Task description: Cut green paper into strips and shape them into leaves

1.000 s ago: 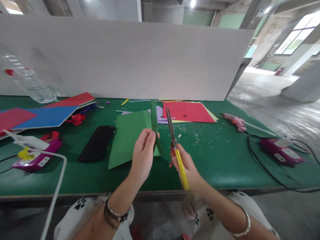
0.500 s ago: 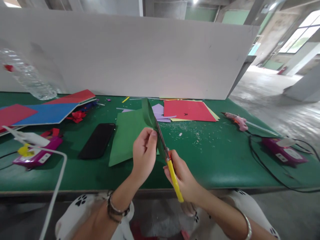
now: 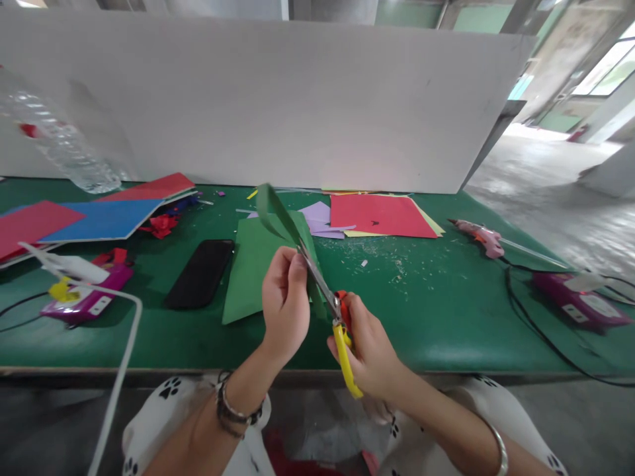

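My left hand point(image 3: 285, 304) pinches a narrow strip of green paper point(image 3: 278, 211) that curls up and away to the left. My right hand point(image 3: 367, 347) grips yellow-handled scissors point(image 3: 332, 317); their blades point up-left and meet the strip right beside my left fingers. Under the strip a larger green sheet point(image 3: 253, 264) lies flat on the green table point(image 3: 436, 311). Both hands are above the table's near edge.
A black phone point(image 3: 201, 272) lies left of the green sheet. Red, blue, purple and yellow paper sheets point(image 3: 377, 215) are spread along the back. A pink glue gun point(image 3: 479, 235) with cables sits right, purple devices point(image 3: 86, 297) at both sides, a plastic bottle point(image 3: 54, 145) far left, a white board point(image 3: 278, 106) behind.
The scissors swung from upright and apart from the paper to leaning left with blades against the strip. The strip's top has bent over to the left.
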The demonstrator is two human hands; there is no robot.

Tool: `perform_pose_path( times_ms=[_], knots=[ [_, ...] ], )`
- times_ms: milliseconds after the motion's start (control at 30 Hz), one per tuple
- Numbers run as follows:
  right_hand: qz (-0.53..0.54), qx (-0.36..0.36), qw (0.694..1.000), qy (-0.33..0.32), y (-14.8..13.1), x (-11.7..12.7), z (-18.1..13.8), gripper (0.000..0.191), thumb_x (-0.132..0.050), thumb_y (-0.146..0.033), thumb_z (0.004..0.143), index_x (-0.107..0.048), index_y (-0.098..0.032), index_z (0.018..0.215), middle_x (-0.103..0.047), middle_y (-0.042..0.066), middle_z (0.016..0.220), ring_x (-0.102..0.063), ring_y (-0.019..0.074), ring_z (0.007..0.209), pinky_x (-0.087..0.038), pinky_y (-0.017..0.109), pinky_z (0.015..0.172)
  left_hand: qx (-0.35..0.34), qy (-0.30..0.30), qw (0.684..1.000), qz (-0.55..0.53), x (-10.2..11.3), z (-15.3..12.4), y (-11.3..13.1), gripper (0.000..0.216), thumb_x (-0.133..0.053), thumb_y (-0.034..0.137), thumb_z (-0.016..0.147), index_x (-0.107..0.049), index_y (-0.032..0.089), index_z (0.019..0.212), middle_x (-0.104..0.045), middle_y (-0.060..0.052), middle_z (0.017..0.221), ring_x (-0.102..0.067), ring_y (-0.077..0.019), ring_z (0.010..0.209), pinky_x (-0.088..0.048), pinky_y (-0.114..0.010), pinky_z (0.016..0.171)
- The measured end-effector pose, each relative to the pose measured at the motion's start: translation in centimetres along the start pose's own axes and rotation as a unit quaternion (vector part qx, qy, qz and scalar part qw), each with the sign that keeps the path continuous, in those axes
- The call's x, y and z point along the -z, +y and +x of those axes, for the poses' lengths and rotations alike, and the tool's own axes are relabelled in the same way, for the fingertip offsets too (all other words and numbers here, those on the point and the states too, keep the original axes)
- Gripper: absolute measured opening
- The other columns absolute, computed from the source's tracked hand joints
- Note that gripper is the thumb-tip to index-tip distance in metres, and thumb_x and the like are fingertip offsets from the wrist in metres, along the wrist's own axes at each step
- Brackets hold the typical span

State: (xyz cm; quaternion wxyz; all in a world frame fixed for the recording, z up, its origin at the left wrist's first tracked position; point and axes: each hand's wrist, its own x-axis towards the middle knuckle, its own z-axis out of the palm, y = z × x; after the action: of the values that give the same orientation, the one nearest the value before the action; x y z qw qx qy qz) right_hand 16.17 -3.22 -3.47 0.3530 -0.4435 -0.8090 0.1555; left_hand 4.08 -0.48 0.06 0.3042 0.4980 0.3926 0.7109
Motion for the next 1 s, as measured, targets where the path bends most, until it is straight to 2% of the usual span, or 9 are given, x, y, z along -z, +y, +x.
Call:
perform_pose_path(
  times_ms=[133, 300, 500, 733, 1000],
  knots=[
    [-0.027, -0.005, 0.999, 0.02, 0.1, 0.0, 0.2, 0.012, -0.039, -0.027, 0.073, -0.029, -0.021, 0.078, -0.04, -0.003, 0.062, -0.038, 0.0115, 0.051, -0.033, 0.023, 0.046, -0.026, 0.012, 1.0, -0.008, -0.4, -0.3, 0.2, 0.032, -0.043, 0.044, 0.081, -0.038, 0.019, 0.061, -0.028, 0.008, 0.047, -0.023, -0.0044, 0.037, -0.025, -0.014, 0.033],
    [-0.05, 0.014, 0.998, 0.042, 0.2, 0.1, 0.1, 0.017, -0.04, -0.024, 0.071, -0.032, -0.02, 0.086, -0.042, -0.002, 0.064, -0.04, 0.0119, 0.052, -0.032, 0.023, 0.046, -0.031, 0.01, 0.999, -0.012, -0.6, -0.9, 0.0, 0.03, -0.042, 0.041, 0.083, -0.039, 0.019, 0.062, -0.033, 0.007, 0.051, -0.026, -0.0044, 0.04, -0.025, -0.013, 0.034],
    [-0.051, 0.008, 0.998, 0.036, 0.3, 0.2, 0.0, 0.017, -0.041, -0.023, 0.069, -0.033, -0.02, 0.084, -0.043, -0.002, 0.063, -0.04, 0.0116, 0.051, -0.031, 0.023, 0.045, -0.039, -0.005, 0.999, -0.01, -0.7, -1.3, 0.2, 0.028, -0.039, 0.035, 0.085, -0.037, 0.019, 0.062, -0.029, 0.007, 0.049, -0.024, -0.0043, 0.039, -0.023, -0.013, 0.033],
    [-0.029, -0.005, 0.999, 0.026, 0.4, 0.1, 0.2, 0.013, -0.041, -0.024, 0.07, -0.033, -0.021, 0.08, -0.041, -0.003, 0.061, -0.037, 0.0109, 0.049, -0.03, 0.022, 0.045, -0.105, 0.005, 0.993, 0.056, -0.5, -1.2, 0.1, 0.025, -0.037, 0.029, 0.086, -0.038, 0.019, 0.063, -0.034, 0.007, 0.052, -0.033, -0.0038, 0.042, -0.029, -0.013, 0.038],
    [-0.009, -0.006, 1.0, 0.029, 0.3, 0.0, 0.2, 0.012, -0.041, -0.025, 0.071, -0.03, -0.022, 0.073, -0.038, -0.005, 0.057, -0.032, 0.0095, 0.047, -0.028, 0.021, 0.042, -0.132, 0.004, 0.988, 0.085, -0.5, -1.1, 0.2, 0.025, -0.035, 0.027, 0.087, -0.037, 0.019, 0.064, -0.032, 0.007, 0.051, -0.032, -0.0041, 0.042, -0.027, -0.014, 0.038]
  ],
)
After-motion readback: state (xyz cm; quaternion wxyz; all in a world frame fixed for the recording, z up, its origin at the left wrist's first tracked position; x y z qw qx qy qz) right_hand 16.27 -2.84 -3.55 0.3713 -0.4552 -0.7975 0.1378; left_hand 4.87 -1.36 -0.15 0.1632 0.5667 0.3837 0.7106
